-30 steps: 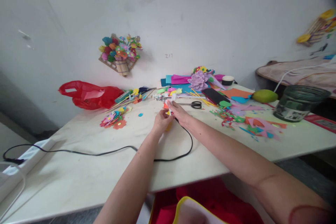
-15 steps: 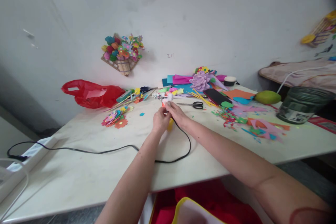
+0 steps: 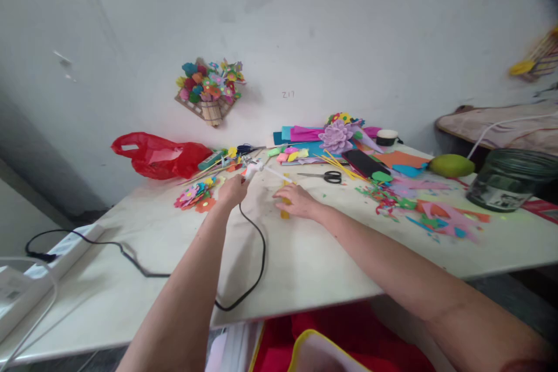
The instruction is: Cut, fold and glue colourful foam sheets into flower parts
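Observation:
My left hand (image 3: 234,190) is closed around a white hot glue gun (image 3: 253,171), whose black cord (image 3: 263,250) hangs down and loops over the table. A thin white stick (image 3: 279,173) slants from the gun toward my right hand. My right hand (image 3: 297,200) has its fingers stretched out and apart, over a yellow strip (image 3: 285,213) lying on the table; whether they touch it I cannot tell. Left of my left hand lies a bunch of colourful foam flowers (image 3: 196,195).
Black-handled scissors (image 3: 332,176), yellow sticks (image 3: 340,164) and a dark phone-like slab (image 3: 364,164) lie right of centre. Farther right are paper scraps (image 3: 453,221) and a glass jar (image 3: 505,186). A red plastic bag (image 3: 163,157) and a white power strip (image 3: 65,261) are at left.
My hands have come apart. The left moved leftward with the glue gun, dragging its cord along. My right hand is now spread over the yellow strip.

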Motion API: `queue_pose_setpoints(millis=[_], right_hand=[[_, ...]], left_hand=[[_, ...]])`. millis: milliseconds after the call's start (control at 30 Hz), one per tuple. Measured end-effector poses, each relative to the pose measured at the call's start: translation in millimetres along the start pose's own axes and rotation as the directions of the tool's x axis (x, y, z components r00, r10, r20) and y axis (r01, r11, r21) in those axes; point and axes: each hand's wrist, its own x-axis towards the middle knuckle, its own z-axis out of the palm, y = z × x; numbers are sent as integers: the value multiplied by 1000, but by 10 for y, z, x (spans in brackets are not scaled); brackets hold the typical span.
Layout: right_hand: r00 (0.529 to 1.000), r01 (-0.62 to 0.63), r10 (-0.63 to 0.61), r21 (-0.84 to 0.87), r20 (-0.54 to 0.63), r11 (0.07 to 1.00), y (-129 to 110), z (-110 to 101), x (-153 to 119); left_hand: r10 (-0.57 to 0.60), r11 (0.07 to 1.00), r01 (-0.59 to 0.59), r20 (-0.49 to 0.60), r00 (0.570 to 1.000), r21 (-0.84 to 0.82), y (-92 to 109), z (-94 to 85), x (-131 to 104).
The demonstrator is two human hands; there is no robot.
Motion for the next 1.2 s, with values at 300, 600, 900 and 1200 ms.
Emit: queue_pose_setpoints(millis=[300,600,900,1200], right_hand=[[993,55,-44,-94,107,994,-25,-46,-57],[996,-16,21,-56,91,998,-104,-126,-70],[899,-385,388,56,-202,921,265,-175,-15],[971,-207,233,-310,49,928,341,-216,-53]], left_hand=[[109,957,-163,221,969,241,-427,-26,64],[118,917,-181,191,974,356,-662,-141,109],[174,944,-147,-70,982,294,110,-221,-121],[323,940,-330,85,943,88,884,280,-506]])
